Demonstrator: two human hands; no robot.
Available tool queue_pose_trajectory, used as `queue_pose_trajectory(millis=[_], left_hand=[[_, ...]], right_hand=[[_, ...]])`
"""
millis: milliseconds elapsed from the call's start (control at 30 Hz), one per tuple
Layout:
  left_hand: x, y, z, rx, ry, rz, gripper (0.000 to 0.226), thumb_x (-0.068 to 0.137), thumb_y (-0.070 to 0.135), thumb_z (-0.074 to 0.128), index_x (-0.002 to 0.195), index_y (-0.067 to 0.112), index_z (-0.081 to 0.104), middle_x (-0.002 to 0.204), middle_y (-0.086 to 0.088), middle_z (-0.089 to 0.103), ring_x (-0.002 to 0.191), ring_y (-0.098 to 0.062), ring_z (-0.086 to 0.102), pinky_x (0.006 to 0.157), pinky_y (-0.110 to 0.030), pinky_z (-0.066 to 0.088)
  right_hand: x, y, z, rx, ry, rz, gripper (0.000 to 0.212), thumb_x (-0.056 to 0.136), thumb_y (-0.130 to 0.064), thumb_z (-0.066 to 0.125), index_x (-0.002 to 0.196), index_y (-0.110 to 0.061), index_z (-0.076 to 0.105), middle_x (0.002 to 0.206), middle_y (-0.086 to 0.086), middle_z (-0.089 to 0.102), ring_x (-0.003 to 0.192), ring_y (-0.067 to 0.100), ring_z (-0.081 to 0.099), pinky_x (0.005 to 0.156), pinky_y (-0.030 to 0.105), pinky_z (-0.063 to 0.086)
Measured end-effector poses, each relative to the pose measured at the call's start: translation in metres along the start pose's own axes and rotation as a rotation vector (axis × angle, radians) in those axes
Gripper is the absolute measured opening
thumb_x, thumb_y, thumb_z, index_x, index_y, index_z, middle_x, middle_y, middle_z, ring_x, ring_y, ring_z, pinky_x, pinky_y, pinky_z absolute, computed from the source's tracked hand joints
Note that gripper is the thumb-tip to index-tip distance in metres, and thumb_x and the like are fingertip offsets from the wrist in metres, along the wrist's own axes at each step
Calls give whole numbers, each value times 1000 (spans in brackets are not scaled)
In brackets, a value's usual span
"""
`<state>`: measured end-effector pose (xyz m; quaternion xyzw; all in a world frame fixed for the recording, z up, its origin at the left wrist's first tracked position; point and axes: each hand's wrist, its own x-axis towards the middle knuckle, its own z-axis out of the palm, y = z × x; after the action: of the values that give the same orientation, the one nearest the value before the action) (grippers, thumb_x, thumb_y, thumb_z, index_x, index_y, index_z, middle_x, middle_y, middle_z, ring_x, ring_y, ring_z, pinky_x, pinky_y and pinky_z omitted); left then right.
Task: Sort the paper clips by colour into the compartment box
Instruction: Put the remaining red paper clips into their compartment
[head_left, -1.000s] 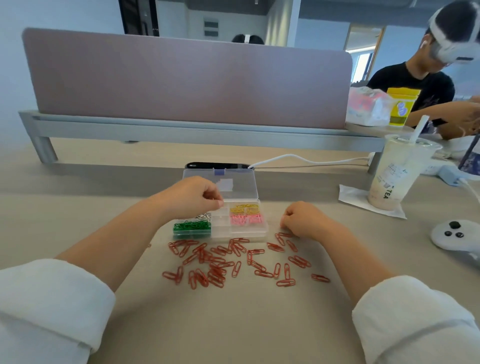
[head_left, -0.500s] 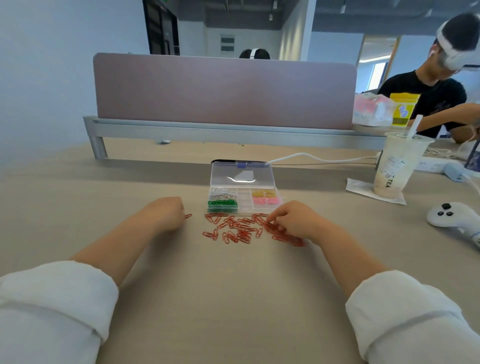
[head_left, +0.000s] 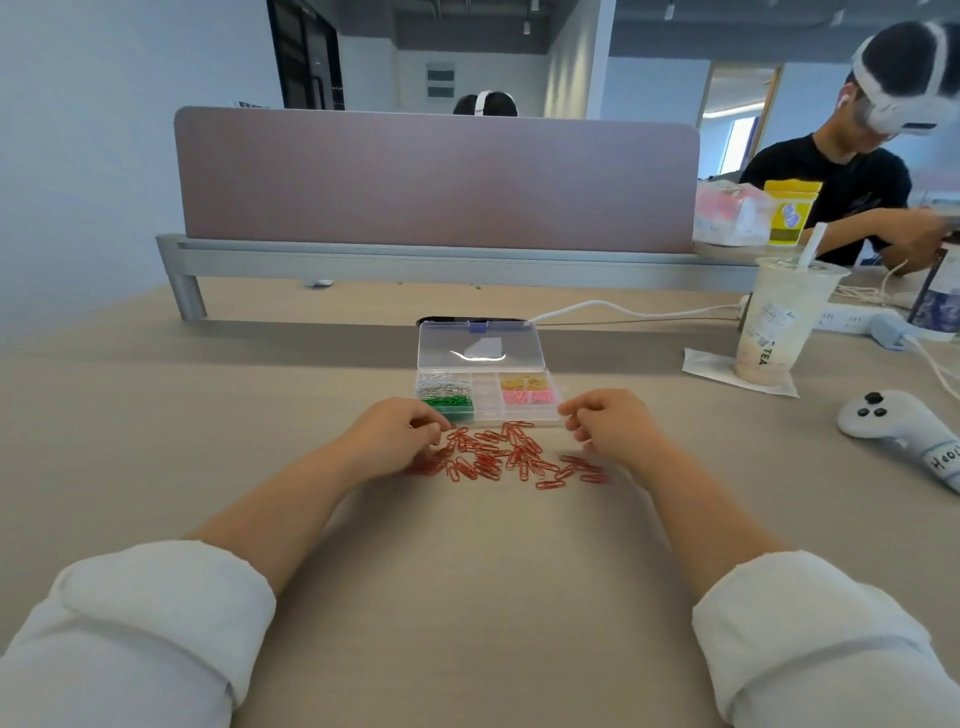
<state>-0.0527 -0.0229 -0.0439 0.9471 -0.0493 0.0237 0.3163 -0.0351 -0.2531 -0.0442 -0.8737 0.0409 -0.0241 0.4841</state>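
Red paper clips (head_left: 498, 457) lie loose in a scattered heap on the surface (head_left: 467, 582), just in front of the compartment box (head_left: 487, 411), whose clear lid (head_left: 480, 345) is open and tilted back.

Four compartments already hold sorted clips:
- silver clips (head_left: 441, 384) at the back left
- green clips (head_left: 449, 401) at the front left
- yellow clips (head_left: 523, 383) at the back right
- pink clips (head_left: 525, 397) at the front right

The middle column (head_left: 485, 388) between them appears to hold nothing, though its clear walls make this hard to confirm.

Judged from this layout, the sorting is well advanced. Four colours are put away and only red is left, with the whole red batch apparently outside the box. The unfilled middle column is the likely place for it.

The left hand (head_left: 389, 441) rests at the left edge of the heap, fingers curled down onto the clips. Whether it pinches any cannot be told. The right hand (head_left: 608, 423) hovers near the box's front right corner, above the right end of the heap. Its fingers are curled and blurred, so any clip between them cannot be made out.
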Motion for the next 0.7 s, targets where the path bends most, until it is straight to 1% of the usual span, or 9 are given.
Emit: queue_pose_trajectory(millis=[133, 200, 267, 333, 400, 467, 533, 633, 700], left_hand=[[0, -6, -1, 267, 26, -10, 29, 92, 30, 51, 113, 15, 62, 112, -5, 61, 95, -18, 53, 82, -26, 40], [-2, -5, 1, 264, -11, -11, 30, 92, 32, 51, 114, 14, 61, 111, -6, 61, 90, -17, 52, 79, -25, 39], [-4, 0, 4, 136, -49, 26, 27, 93, 28, 50, 112, 14, 63, 98, -3, 64, 81, -13, 53, 73, -23, 39], [-5, 5, 7, 27, -58, 57, 24, 95, 25, 49, 109, 13, 63, 80, 3, 63, 67, -7, 55, 62, -17, 41], [-5, 6, 4, 65, -20, 89, 24, 93, 28, 51, 108, 15, 64, 87, 2, 65, 65, -3, 54, 59, -12, 39], [-4, 3, 1, 219, 4, 92, 33, 89, 38, 55, 111, 15, 63, 104, -2, 63, 80, -11, 58, 71, -20, 44], [-4, 1, 1, 329, -51, 79, 42, 86, 46, 57, 109, 13, 65, 105, -6, 59, 93, -20, 57, 81, -29, 45], [-6, 6, 6, 230, -127, 177, 34, 88, 41, 56, 105, 14, 68, 100, -1, 60, 90, -16, 54, 78, -25, 42], [-8, 12, 10, 207, -134, 227, 33, 92, 36, 52, 116, 17, 62, 109, 2, 59, 91, -9, 47, 80, -20, 35]], right_hand=[[-2, 7, -11, -242, 93, 108, 31, 88, 0, 40, 107, 0, 65, 103, 17, 65, 96, 30, 59, 89, 35, 46], [-6, 5, -6, -277, 38, 122, 30, 89, 0, 40, 109, 1, 63, 93, 14, 66, 93, 30, 61, 79, 31, 49], [-10, 0, 3, -94, -56, 119, 30, 89, 4, 35, 102, -1, 61, 74, 7, 60, 68, 19, 57, 60, 24, 47], [-16, -2, 8, 106, -62, 113, 31, 90, 7, 30, 94, -5, 58, 76, 9, 57, 60, 14, 51, 54, 21, 47], [-11, 1, 3, 84, 68, 64, 34, 86, 8, 32, 89, -10, 61, 89, 13, 60, 73, 18, 56, 70, 26, 50], [-7, 9, -5, -95, 172, 70, 33, 86, 4, 38, 96, -9, 66, 107, 14, 63, 101, 26, 58, 93, 34, 47], [-7, 12, -7, -194, 152, 100, 34, 87, 3, 40, 109, -5, 65, 113, 11, 62, 110, 27, 55, 99, 34, 42], [-10, 9, -2, 29, 29, 133, 33, 87, 8, 32, 100, 0, 61, 84, 9, 63, 73, 19, 58, 69, 26, 52], [-14, 5, -3, 236, 13, 121, 32, 89, 11, 27, 98, -2, 56, 76, 8, 60, 64, 15, 56, 56, 18, 49]])
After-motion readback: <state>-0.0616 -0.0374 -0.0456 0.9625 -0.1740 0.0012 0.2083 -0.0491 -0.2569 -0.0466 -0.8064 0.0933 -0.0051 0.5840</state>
